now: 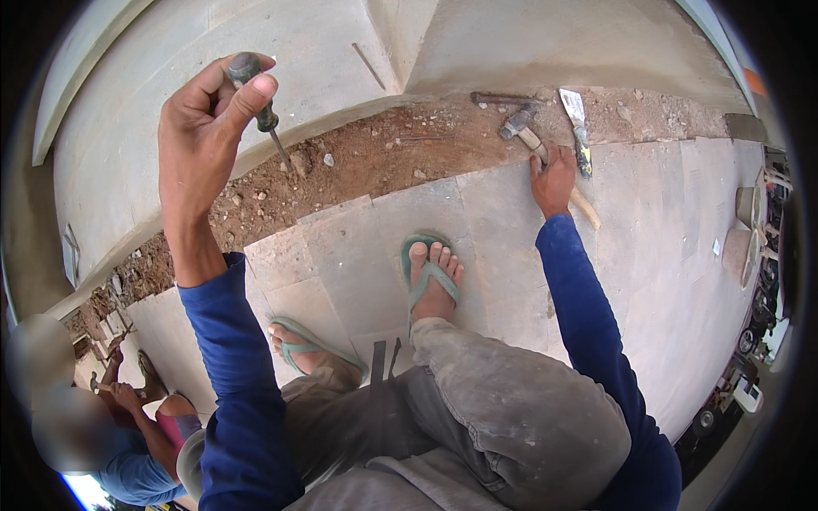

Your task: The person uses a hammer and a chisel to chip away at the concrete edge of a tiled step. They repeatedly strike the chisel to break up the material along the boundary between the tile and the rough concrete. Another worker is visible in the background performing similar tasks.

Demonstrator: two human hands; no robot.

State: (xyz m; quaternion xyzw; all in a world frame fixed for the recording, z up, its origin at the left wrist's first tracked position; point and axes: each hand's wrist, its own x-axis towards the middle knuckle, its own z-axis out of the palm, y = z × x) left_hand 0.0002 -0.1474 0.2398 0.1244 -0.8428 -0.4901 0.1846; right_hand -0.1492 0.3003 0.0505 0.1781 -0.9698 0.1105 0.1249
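Clamping a screwdriver (266, 117) in my left hand (200, 140), hammer (533, 141) in my right hand (554, 176), I judge the latter head-heavy, best held lower.

we look steeply down from our head through one wide, upright fisheye view. our left hand (198, 140) is nearer the lens than the paved floor (656, 255) below.

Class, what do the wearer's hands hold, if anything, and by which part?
The left hand holds a dark-green-handled screwdriver by its handle; the right hand grips a grey-headed, wooden-handled hammer by its handle, below the head.
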